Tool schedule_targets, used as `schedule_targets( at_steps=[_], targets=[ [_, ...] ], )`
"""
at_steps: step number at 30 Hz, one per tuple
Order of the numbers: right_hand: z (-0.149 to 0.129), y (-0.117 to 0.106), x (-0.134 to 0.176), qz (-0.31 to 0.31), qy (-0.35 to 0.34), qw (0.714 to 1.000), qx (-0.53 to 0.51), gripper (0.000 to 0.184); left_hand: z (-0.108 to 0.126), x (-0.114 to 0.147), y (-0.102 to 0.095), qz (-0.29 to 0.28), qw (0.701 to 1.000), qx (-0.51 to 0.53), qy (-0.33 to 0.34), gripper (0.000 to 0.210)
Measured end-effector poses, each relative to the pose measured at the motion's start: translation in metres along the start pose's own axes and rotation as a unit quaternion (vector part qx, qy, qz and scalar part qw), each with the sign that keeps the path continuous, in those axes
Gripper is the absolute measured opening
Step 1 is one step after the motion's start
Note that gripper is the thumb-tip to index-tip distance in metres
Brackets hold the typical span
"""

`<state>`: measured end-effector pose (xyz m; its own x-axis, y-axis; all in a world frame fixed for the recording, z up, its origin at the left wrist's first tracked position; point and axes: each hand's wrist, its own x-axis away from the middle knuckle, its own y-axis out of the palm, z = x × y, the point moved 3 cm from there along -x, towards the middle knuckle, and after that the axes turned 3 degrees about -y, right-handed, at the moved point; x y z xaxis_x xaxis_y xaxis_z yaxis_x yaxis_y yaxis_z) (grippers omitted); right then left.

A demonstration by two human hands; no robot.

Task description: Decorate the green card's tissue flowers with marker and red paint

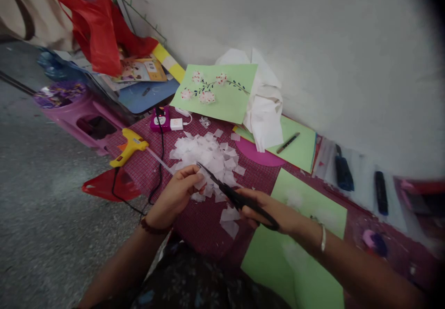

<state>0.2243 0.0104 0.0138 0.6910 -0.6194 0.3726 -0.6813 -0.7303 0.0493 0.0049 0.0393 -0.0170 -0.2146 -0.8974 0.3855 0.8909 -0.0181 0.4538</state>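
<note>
Between the thumb and fingers of my left hand [179, 190] is a small piece of white tissue paper [197, 179]. My right hand [259, 207] grips the handles of black scissors [232, 195], whose blades point up and left, close to that piece. Whether the blades touch the paper I cannot tell. Beneath and beyond both hands spreads a heap of cut white tissue pieces [208, 153]. A few loose pieces [229, 222] lie nearer my body, below the scissors.
A yellow glue gun [129, 147] with a black cord rests at the table's left edge. Green card with paper flowers [219, 91] leans at the back. Another green sheet [271, 258] lies under my right arm. A pen [288, 143] and a pink stool [73, 114] are also around.
</note>
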Motion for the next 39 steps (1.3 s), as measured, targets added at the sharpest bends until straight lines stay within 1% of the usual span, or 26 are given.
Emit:
schedule_targets(
  at_steps=[2,4,7,9,11,13,16,19,23,27,30,32,34,36,39],
  targets=[
    [0.003,-0.001,0.000,0.016,0.008,1.000,0.001,0.063,0.000,0.000,0.000,0.001,1.000,-0.003,-0.002,0.024],
    [0.005,-0.003,0.001,0.015,-0.003,1.000,0.015,0.065,-0.001,0.000,-0.003,0.009,1.000,-0.003,-0.006,0.024],
    [0.003,-0.006,0.004,-0.013,-0.037,0.998,0.042,0.073,-0.001,0.000,-0.007,0.026,1.000,0.007,0.005,0.025],
    [0.001,-0.007,0.007,-0.029,-0.044,0.997,0.060,0.073,0.001,0.001,-0.009,0.045,0.999,0.019,0.024,0.024],
    [-0.001,-0.007,0.009,-0.037,-0.030,0.995,0.087,0.068,0.004,0.002,-0.010,0.070,0.996,0.029,0.042,0.024],
    [-0.002,-0.005,0.010,-0.035,-0.011,0.992,0.117,0.061,0.005,0.002,-0.009,0.082,0.995,0.035,0.045,0.025],
    [-0.002,-0.002,0.009,-0.019,0.012,0.988,0.150,0.056,0.004,0.001,-0.006,0.071,0.996,0.037,0.029,0.030],
    [0.000,-0.001,0.006,-0.006,0.025,0.986,0.163,0.059,0.001,0.003,-0.003,0.058,0.998,0.030,0.018,0.036],
    [-0.001,-0.003,0.006,-0.014,0.006,0.990,0.142,0.059,0.002,0.006,-0.002,0.051,0.998,-0.002,0.033,0.042],
    [-0.002,-0.003,0.007,-0.028,-0.015,0.996,0.084,0.065,0.003,0.008,0.000,0.030,0.997,-0.044,0.049,0.045],
    [0.001,-0.001,0.005,-0.028,-0.002,0.999,0.032,0.068,0.002,0.006,0.000,0.019,0.996,-0.062,0.058,0.046],
    [0.001,0.000,0.004,-0.014,0.010,1.000,0.013,0.065,0.002,0.004,-0.001,0.018,0.995,-0.070,0.062,0.047],
    [0.001,0.001,0.003,0.002,0.019,1.000,0.011,0.060,0.003,0.004,0.000,0.018,0.995,-0.075,0.065,0.048],
    [0.001,0.000,0.002,0.005,0.022,1.000,0.017,0.059,0.005,0.004,0.000,0.019,0.995,-0.076,0.066,0.049],
    [0.002,-0.002,0.003,-0.021,0.002,0.999,0.032,0.070,0.008,0.005,-0.002,0.025,0.994,-0.074,0.073,0.049]
  ],
)
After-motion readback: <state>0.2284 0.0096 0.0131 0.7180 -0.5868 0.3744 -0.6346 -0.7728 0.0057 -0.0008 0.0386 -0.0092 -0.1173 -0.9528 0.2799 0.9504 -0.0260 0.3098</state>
